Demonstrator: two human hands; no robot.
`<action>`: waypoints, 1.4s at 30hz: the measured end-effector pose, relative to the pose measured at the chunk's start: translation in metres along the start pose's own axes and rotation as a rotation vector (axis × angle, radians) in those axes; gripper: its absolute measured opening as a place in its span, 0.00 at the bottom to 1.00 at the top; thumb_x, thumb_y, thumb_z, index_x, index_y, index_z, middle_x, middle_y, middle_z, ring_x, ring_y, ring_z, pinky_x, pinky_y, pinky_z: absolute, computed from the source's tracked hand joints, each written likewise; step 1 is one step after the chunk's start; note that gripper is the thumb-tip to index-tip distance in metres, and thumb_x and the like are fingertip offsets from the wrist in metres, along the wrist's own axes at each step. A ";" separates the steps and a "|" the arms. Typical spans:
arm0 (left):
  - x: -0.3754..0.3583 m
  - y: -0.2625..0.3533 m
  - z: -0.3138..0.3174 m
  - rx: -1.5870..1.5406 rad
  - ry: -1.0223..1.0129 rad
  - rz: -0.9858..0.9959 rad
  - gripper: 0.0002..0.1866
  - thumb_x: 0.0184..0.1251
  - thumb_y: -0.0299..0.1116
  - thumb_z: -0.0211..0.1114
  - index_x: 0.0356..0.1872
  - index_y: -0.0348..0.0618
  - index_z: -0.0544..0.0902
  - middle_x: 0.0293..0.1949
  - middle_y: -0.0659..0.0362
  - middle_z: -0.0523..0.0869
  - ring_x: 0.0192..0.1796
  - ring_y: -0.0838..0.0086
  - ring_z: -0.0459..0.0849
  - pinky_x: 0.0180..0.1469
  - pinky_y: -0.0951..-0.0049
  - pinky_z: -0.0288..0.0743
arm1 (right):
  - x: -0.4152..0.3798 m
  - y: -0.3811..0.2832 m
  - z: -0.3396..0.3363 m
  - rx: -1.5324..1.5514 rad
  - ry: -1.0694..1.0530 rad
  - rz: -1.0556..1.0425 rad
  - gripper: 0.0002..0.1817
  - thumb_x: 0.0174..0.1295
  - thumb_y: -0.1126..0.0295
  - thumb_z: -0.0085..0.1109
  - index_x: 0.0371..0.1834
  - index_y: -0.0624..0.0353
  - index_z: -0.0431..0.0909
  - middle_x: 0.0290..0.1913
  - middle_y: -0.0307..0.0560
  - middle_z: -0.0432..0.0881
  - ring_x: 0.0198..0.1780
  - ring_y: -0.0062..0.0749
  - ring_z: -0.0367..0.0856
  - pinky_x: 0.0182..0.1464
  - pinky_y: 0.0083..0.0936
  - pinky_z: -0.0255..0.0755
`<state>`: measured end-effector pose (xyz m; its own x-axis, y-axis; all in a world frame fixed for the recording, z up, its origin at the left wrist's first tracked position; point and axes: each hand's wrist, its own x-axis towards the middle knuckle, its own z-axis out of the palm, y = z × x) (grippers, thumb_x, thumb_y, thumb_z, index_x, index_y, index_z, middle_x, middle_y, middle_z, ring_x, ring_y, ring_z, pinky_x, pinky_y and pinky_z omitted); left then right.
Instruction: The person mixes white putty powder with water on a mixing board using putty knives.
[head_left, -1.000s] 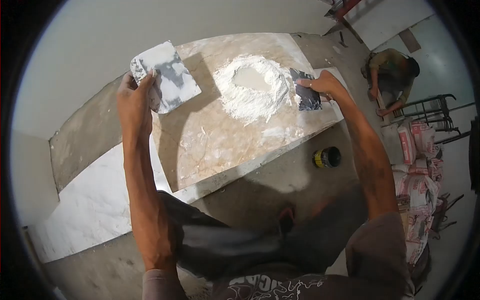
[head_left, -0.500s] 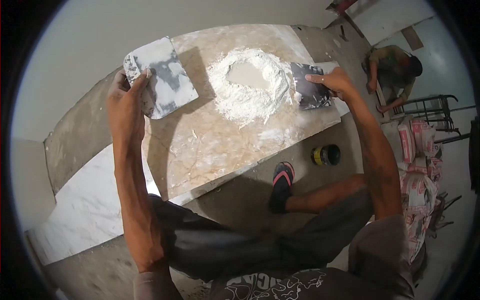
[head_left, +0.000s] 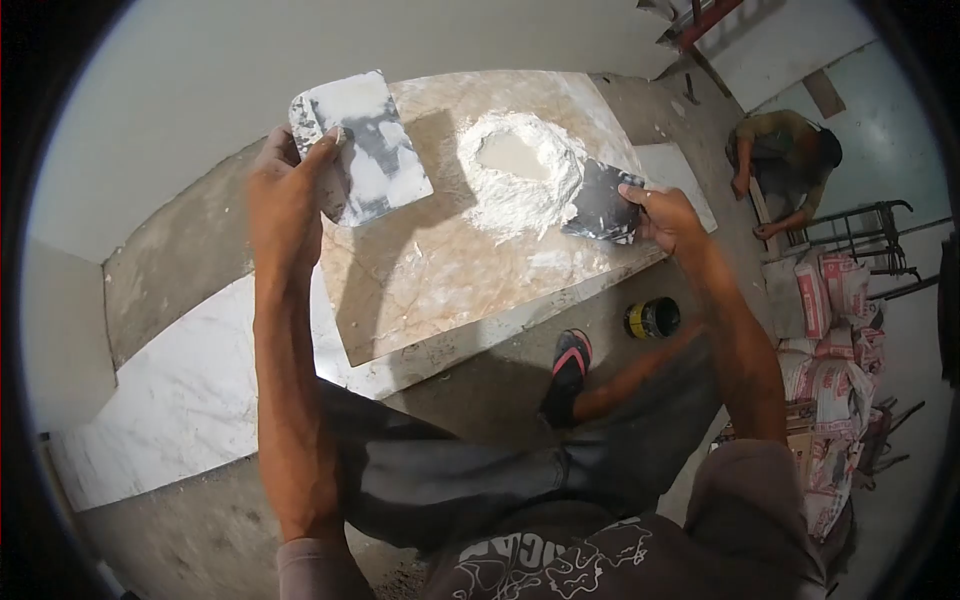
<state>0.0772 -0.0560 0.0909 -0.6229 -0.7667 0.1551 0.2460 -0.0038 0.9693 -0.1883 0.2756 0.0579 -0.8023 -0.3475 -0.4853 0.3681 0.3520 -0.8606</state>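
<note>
My left hand [head_left: 290, 185] grips a wide flat scraper [head_left: 368, 150] smeared with white paste, held up above the left part of a beige marble slab [head_left: 440, 270]. My right hand [head_left: 668, 218] holds a second, darker scraper [head_left: 603, 203] whose blade rests against the right flank of a heap of white powder [head_left: 520, 180]. The heap has a hollow in its top filled with pale liquid. Loose powder is scattered over the slab around the heap.
A white marble slab [head_left: 190, 400] lies left of the beige one on the concrete floor. A small black and yellow can [head_left: 652, 318] stands by my sandalled foot [head_left: 567, 370]. Stacked cement sacks [head_left: 835, 340] lie at right. Another person [head_left: 785, 160] crouches at far right.
My right hand has drawn the dark scraper down and left along the heap's right side. The left hand with its scraper stays raised, and the view has shifted a little.
</note>
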 end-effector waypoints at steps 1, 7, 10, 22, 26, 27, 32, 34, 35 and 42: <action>-0.001 0.001 0.001 0.000 -0.001 0.002 0.18 0.67 0.28 0.65 0.54 0.29 0.76 0.44 0.56 0.83 0.40 0.79 0.81 0.42 0.78 0.76 | -0.006 0.005 0.006 0.064 0.001 -0.001 0.17 0.62 0.70 0.66 0.50 0.69 0.76 0.41 0.48 0.83 0.37 0.37 0.86 0.38 0.38 0.84; -0.004 0.009 0.006 0.034 -0.006 -0.006 0.16 0.68 0.27 0.63 0.53 0.30 0.76 0.42 0.56 0.83 0.39 0.79 0.81 0.42 0.78 0.76 | -0.022 0.040 0.029 0.398 -0.119 0.044 0.17 0.61 0.73 0.62 0.51 0.67 0.74 0.46 0.54 0.81 0.41 0.42 0.84 0.41 0.38 0.84; -0.003 0.009 0.006 -0.036 -0.011 -0.011 0.16 0.66 0.25 0.65 0.52 0.27 0.77 0.43 0.52 0.84 0.42 0.76 0.83 0.44 0.76 0.77 | -0.038 0.041 0.045 0.510 -0.160 0.042 0.17 0.62 0.73 0.60 0.53 0.66 0.72 0.48 0.53 0.80 0.45 0.41 0.83 0.45 0.40 0.82; -0.002 0.005 0.007 -0.006 -0.024 0.012 0.16 0.66 0.26 0.65 0.52 0.29 0.78 0.42 0.56 0.84 0.39 0.78 0.82 0.41 0.77 0.76 | -0.067 -0.026 0.070 0.322 -0.110 -0.113 0.15 0.64 0.77 0.52 0.50 0.78 0.69 0.47 0.63 0.78 0.43 0.47 0.84 0.47 0.38 0.84; -0.003 -0.002 0.020 0.186 -0.060 0.160 0.14 0.65 0.28 0.66 0.49 0.32 0.81 0.40 0.54 0.85 0.38 0.74 0.83 0.41 0.74 0.79 | -0.065 -0.048 0.082 0.234 -0.169 -0.229 0.16 0.65 0.78 0.49 0.50 0.84 0.65 0.48 0.68 0.76 0.45 0.53 0.84 0.47 0.39 0.86; -0.003 -0.006 0.024 0.279 -0.088 0.230 0.15 0.64 0.29 0.67 0.49 0.33 0.81 0.39 0.54 0.85 0.38 0.74 0.83 0.41 0.73 0.79 | -0.066 -0.053 0.084 0.182 -0.199 -0.277 0.16 0.65 0.78 0.48 0.50 0.84 0.65 0.48 0.68 0.75 0.46 0.53 0.84 0.47 0.38 0.86; -0.004 -0.005 0.081 0.439 -0.328 0.391 0.15 0.66 0.30 0.66 0.49 0.33 0.82 0.39 0.52 0.86 0.38 0.71 0.84 0.39 0.69 0.80 | -0.058 -0.069 0.091 0.009 -0.156 -0.369 0.14 0.65 0.76 0.50 0.44 0.83 0.70 0.39 0.60 0.78 0.38 0.48 0.86 0.39 0.35 0.87; -0.006 -0.005 0.107 0.440 -0.329 0.588 0.14 0.65 0.30 0.67 0.49 0.33 0.82 0.35 0.50 0.85 0.35 0.68 0.84 0.38 0.68 0.80 | -0.060 -0.076 0.092 -0.104 -0.121 -0.387 0.14 0.65 0.74 0.52 0.40 0.83 0.72 0.36 0.58 0.79 0.35 0.45 0.86 0.36 0.34 0.86; -0.008 -0.001 0.117 0.521 -0.341 0.639 0.13 0.63 0.29 0.66 0.46 0.33 0.82 0.35 0.47 0.85 0.34 0.60 0.85 0.38 0.64 0.79 | -0.069 -0.083 0.096 -0.176 -0.102 -0.417 0.15 0.65 0.74 0.52 0.39 0.83 0.73 0.35 0.58 0.80 0.33 0.43 0.86 0.34 0.33 0.86; -0.005 0.001 0.161 0.696 -0.420 0.686 0.11 0.53 0.24 0.65 0.39 0.33 0.82 0.37 0.43 0.82 0.38 0.46 0.83 0.43 0.53 0.80 | -0.079 -0.089 0.102 -0.425 0.071 -0.421 0.15 0.66 0.70 0.59 0.39 0.78 0.75 0.28 0.50 0.79 0.26 0.29 0.83 0.27 0.25 0.78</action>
<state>-0.0385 0.0511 0.1214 -0.7512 -0.1820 0.6345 0.2454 0.8154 0.5244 -0.1098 0.1831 0.1573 -0.8732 -0.4787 -0.0916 -0.1968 0.5183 -0.8323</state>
